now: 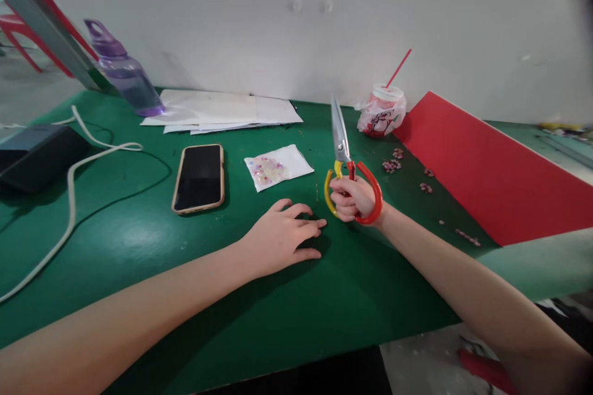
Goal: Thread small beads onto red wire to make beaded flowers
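Note:
My right hand (351, 197) is wrapped around the handles of a pair of scissors (341, 145); one handle is red, the other yellow, and the metal blades point up and away from me. To its left, my left hand (288, 236) rests on the green table with the fingers spread. A thin golden strand (317, 188) lies on the table just beyond its fingertips. A small white packet with a clear front and pink and pale beads (273, 168) lies ahead of my left hand. Several small beaded pieces (391, 165) are scattered right of the scissors.
A phone (199, 178) lies left of the packet, with a white cable (71, 197) and a dark stand (39, 157) farther left. White papers (213, 110) and a purple bottle (132, 77) are along the wall. At right are a bagged cup (382, 112) and a red board (491, 173).

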Demonstrator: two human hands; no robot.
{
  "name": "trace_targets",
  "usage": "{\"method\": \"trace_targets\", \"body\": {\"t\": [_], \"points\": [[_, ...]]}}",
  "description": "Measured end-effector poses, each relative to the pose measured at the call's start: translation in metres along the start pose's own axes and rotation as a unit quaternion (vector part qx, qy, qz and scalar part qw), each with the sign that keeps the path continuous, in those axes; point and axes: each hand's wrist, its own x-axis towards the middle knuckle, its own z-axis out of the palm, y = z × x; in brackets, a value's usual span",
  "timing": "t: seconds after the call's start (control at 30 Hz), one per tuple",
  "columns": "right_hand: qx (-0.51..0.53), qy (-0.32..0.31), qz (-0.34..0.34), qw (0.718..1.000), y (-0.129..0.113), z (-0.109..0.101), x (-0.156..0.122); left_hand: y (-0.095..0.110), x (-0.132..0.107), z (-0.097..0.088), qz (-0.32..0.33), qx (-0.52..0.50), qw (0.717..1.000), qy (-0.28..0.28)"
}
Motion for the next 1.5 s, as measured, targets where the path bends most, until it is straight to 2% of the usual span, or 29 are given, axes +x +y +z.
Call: {"method": "trace_targets", "body": {"t": [0.1,0.2,0.3,0.47,0.63,0.77,1.0,1.07,1.1,1.2,1.27,1.37,1.5], "points": [[-0.007,0.050,-0.066,0.997,-0.002,-0.022,0.006,-0.001,0.001,-0.001,-0.002,-0.010,1.000,-0.007],[-0.004,0.060,-0.087,0.994,-0.002,-0.035,0.009,-0.002,0.001,-0.002,-0.003,-0.020,1.000,-0.011],[-0.003,0.050,-0.093,0.994,-0.001,-0.032,0.005,-0.002,0.002,-0.001,-0.002,-0.019,1.000,-0.008],[0.043,0.034,-0.135,0.989,-0.011,-0.010,-0.015,-0.003,0.003,0.000,0.004,-0.013,1.000,-0.009],[0.086,-0.037,-0.060,0.994,-0.005,0.016,-0.026,-0.004,0.003,0.000,0.007,-0.019,1.000,-0.008],[0.033,-0.064,0.004,0.997,0.010,0.022,-0.016,-0.004,0.003,0.001,0.008,-0.020,1.000,-0.011],[0.026,-0.028,0.034,0.999,0.002,0.006,-0.006,-0.003,0.002,0.000,0.007,-0.018,1.000,-0.019],[0.011,0.008,0.015,1.000,-0.002,-0.006,-0.004,-0.003,0.002,-0.001,0.004,-0.020,1.000,-0.019],[0.002,0.044,-0.020,0.999,-0.004,-0.013,-0.002,-0.003,0.002,-0.001,0.003,-0.022,1.000,-0.019],[0.004,0.077,-0.056,0.995,-0.006,-0.032,0.002,-0.003,0.003,-0.001,0.003,-0.031,0.999,-0.020],[0.002,0.079,-0.059,0.995,-0.004,-0.037,0.004,-0.004,0.002,-0.001,0.004,-0.035,0.999,-0.018],[-0.013,0.072,-0.075,0.995,-0.001,-0.033,0.003,-0.004,0.002,0.000,0.007,-0.036,0.999,-0.012],[0.001,0.019,-0.105,0.994,0.000,-0.025,-0.005,-0.004,0.002,0.000,0.008,-0.034,0.999,-0.017]]}}
